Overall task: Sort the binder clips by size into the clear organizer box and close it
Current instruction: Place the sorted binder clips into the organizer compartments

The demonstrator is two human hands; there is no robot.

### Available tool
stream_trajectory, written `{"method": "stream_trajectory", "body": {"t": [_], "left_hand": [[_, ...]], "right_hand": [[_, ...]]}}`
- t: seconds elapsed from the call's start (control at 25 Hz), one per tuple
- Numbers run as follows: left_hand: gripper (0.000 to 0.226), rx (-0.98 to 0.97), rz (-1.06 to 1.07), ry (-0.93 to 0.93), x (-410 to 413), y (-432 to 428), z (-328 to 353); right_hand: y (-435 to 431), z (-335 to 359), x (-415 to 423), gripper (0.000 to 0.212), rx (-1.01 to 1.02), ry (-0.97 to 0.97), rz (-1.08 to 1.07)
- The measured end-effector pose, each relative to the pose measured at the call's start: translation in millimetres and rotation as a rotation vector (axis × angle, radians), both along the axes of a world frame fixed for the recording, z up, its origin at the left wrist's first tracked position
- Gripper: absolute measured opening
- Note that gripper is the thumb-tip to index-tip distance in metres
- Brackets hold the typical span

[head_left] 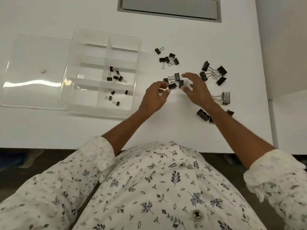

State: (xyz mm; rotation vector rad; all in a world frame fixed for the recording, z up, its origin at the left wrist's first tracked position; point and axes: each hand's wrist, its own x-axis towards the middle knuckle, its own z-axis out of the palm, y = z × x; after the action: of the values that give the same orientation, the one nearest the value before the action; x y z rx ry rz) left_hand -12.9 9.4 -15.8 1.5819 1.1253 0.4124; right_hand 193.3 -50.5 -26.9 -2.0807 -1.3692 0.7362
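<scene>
1. Lid (pixel 34 70) lies flat, touching the left side of the clear organizer box (pixel 101 70); box open on the white table (pixel 166 130).
2. Inside box: 5 small binder clips (pixel 115 75) in the right-middle compartment, 4 tinier clips (pixel 114 97) in the compartment nearer the person. Other compartments look empty.
3. Right of box: left hand (pixel 156 95), fingertips pressed together, pinching a medium clip (pixel 172 86) at the edge of a tangled cluster (pixel 176 79), approx 4-5 clips.
4. Right hand (pixel 195 88) w/ fingers spread, curled over same cluster; can't tell if it grips any.
5. Farther right of box: small group (pixel 169 59), approx 5; large group (pixel 214 74), 4; one very large clip (pixel 224 97); 2-3 more part-hidden by the forearm.
6. Risk: wire handles are interlocked, so lifting one prob. drags others along, dropping them or landing mixed sizes in one compartment.
</scene>
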Motion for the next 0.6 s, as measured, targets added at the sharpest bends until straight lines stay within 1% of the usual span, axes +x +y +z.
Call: {"method": "stream_trajectory", "body": {"t": [0.04, 0.08, 0.16, 0.2, 0.28, 0.36, 0.44, 0.48, 0.52, 0.6], "left_hand": [[0.03, 0.076, -0.021, 0.028, 3.8, 0.2, -6.3], [0.032, 0.161, -0.045, 0.052, 7.7, 1.1, -11.9], [0.037, 0.294, -0.11, 0.107, 16.5, 5.9, -18.7], [0.039, 0.316, -0.14, 0.139, 20.8, 9.3, -19.3], [0.046, 0.315, -0.201, 0.207, 29.2, 16.3, -19.8], [0.05, 0.339, -0.239, 0.283, 35.3, 20.0, -23.4], [0.044, 0.421, -0.229, 0.319, 37.3, 19.6, -27.3], [0.039, 0.451, -0.213, 0.304, 36.3, 19.1, -29.2], [0.037, 0.461, -0.196, 0.283, 34.5, 18.5, -30.4], [0.041, 0.429, -0.169, 0.263, 28.4, 18.0, -31.9]], "right_hand": [[-1.5, -10.3, 2.2, 0.047, -0.01, -0.1, 0.105], [-2.5, -17.9, 2.6, 0.048, -0.035, -0.17, 0.166], [-3.9, -24.9, 1.9, 0.044, -0.057, -0.237, 0.169], [-5.0, -25.8, 0.8, 0.039, -0.037, -0.254, 0.152], [-7.4, -24.9, -1.9, 0.028, 0.004, -0.261, 0.128], [-10.5, -21.3, -1.8, 0.022, 0.025, -0.269, 0.131], [-14.7, -15.0, 0.7, 0.026, 0.029, -0.262, 0.125], [-16.8, -12.6, 2.6, 0.03, 0.031, -0.244, 0.11], [-19.2, -9.4, 4.3, 0.032, 0.031, -0.218, 0.085], [-21.3, -5.4, 6.9, 0.034, 0.038, -0.152, 0.017]]}}
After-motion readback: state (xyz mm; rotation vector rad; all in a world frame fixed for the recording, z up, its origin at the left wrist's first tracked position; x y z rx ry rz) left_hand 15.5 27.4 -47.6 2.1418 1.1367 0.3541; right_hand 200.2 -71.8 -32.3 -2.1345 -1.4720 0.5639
